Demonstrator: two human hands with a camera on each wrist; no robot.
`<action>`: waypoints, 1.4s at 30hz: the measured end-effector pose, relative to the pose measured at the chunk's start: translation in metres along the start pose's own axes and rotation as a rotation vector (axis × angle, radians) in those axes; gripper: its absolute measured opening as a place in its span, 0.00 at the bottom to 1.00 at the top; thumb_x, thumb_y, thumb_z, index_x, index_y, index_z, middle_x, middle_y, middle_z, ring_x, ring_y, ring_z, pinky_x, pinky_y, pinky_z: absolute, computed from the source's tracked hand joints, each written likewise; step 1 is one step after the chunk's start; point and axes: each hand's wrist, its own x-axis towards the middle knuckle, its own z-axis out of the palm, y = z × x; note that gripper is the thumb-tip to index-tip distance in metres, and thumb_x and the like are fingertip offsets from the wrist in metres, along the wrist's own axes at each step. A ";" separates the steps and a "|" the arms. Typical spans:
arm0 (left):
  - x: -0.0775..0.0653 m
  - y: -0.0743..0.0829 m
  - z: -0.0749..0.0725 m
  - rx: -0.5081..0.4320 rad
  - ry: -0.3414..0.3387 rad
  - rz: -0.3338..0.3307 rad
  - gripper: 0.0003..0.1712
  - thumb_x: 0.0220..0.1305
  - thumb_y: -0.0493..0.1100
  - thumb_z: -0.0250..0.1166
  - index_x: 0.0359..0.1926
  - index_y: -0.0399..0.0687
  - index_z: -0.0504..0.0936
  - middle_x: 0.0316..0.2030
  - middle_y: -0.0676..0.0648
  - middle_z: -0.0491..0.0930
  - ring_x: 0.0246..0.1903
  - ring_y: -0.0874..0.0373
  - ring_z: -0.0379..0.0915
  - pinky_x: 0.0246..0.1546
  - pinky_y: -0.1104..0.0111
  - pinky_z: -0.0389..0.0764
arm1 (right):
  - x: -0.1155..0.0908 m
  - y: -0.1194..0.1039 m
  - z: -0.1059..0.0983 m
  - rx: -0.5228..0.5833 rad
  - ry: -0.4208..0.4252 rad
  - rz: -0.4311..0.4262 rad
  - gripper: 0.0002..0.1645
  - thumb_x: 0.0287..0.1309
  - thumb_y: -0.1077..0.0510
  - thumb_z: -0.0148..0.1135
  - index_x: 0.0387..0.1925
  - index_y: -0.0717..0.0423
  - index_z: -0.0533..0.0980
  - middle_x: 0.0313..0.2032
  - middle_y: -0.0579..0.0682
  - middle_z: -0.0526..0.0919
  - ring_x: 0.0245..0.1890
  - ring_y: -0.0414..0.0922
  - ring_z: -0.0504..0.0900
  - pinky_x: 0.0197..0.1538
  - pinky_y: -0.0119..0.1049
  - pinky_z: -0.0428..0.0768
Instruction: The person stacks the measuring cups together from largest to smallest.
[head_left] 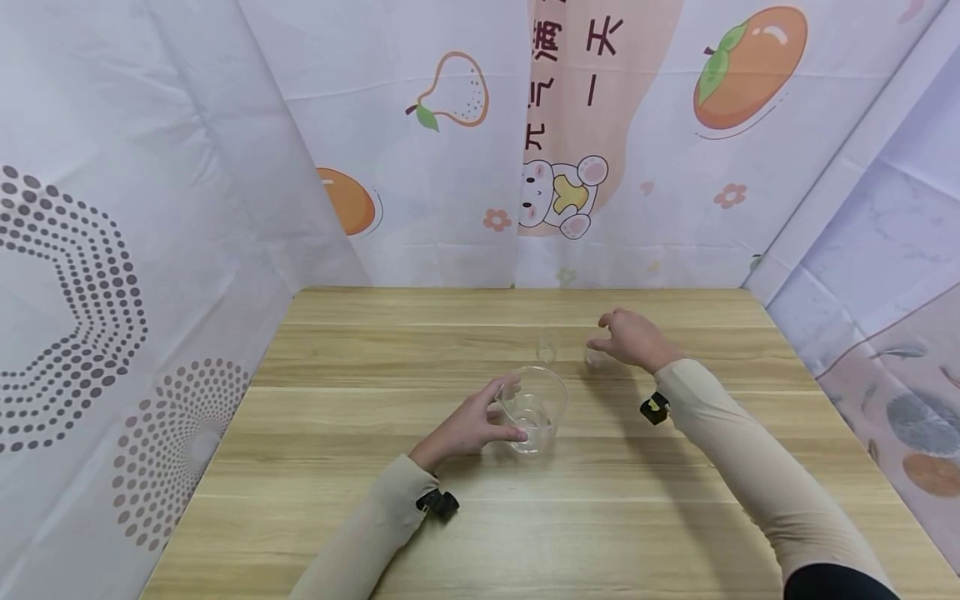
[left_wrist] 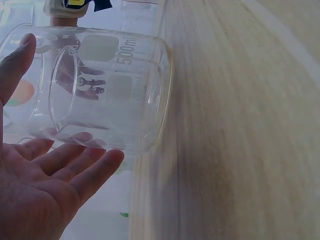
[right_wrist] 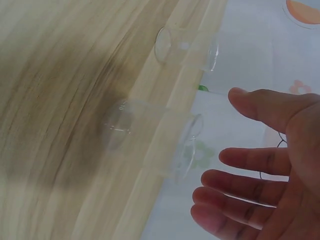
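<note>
A large clear glass beaker marked 500ml stands on the table with a smaller beaker nested inside it. My left hand holds the large beaker from its left side, thumb on the near side and fingers along the far side. Farther back, my right hand hovers by a small clear beaker, thumb and fingers spread with a gap between them and the glass. Left of that one, another small beaker stands upright.
The wood-grain table ends at the back against a printed curtain. More curtain hangs along the left and right sides. Each sleeve carries a small black wrist camera.
</note>
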 end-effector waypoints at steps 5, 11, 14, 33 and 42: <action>0.000 -0.001 0.000 -0.003 -0.005 -0.003 0.52 0.55 0.52 0.74 0.75 0.63 0.53 0.72 0.46 0.62 0.71 0.44 0.58 0.66 0.53 0.71 | 0.001 0.005 0.004 0.002 -0.019 0.029 0.34 0.62 0.47 0.61 0.54 0.74 0.73 0.51 0.72 0.78 0.52 0.66 0.78 0.57 0.58 0.76; 0.000 0.000 0.000 -0.013 -0.010 0.015 0.53 0.55 0.50 0.74 0.75 0.57 0.53 0.72 0.43 0.62 0.71 0.43 0.57 0.66 0.52 0.71 | 0.003 0.009 0.009 0.006 -0.038 0.051 0.37 0.60 0.45 0.63 0.55 0.75 0.73 0.52 0.72 0.77 0.52 0.65 0.78 0.57 0.58 0.77; 0.000 0.000 0.000 -0.021 -0.012 0.012 0.53 0.55 0.49 0.74 0.75 0.55 0.53 0.72 0.43 0.62 0.71 0.42 0.57 0.66 0.52 0.70 | 0.004 0.011 0.012 0.006 -0.046 0.061 0.38 0.59 0.45 0.63 0.56 0.75 0.72 0.52 0.72 0.77 0.51 0.65 0.78 0.56 0.57 0.77; 0.000 0.000 0.000 -0.028 -0.011 0.000 0.52 0.55 0.48 0.74 0.75 0.55 0.53 0.72 0.43 0.61 0.72 0.43 0.56 0.67 0.52 0.70 | 0.005 0.014 0.019 0.022 -0.069 0.085 0.37 0.61 0.46 0.62 0.57 0.75 0.70 0.54 0.72 0.76 0.52 0.66 0.77 0.56 0.59 0.77; -0.004 0.014 -0.002 -0.023 -0.022 -0.020 0.51 0.57 0.44 0.73 0.75 0.50 0.53 0.72 0.39 0.60 0.72 0.41 0.55 0.67 0.51 0.69 | 0.006 0.016 0.021 0.043 -0.059 0.079 0.36 0.61 0.49 0.62 0.56 0.77 0.71 0.53 0.73 0.77 0.54 0.67 0.76 0.58 0.58 0.76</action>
